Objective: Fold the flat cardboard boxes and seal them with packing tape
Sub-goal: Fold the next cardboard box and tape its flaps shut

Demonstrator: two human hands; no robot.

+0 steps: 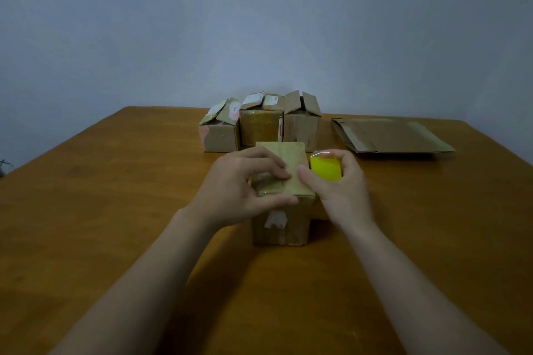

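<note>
Centre of wooden table (115,210): small brown cardboard box (281,222). L hand (236,190) clamps its top flaps; R hand (340,181) grips yellow tape roll (326,168). Box prob. light, crushable; hold by edges.

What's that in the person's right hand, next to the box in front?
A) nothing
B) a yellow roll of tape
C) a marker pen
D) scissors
B: the right hand grips a yellow tape roll just right of the box that the left hand holds.
</note>
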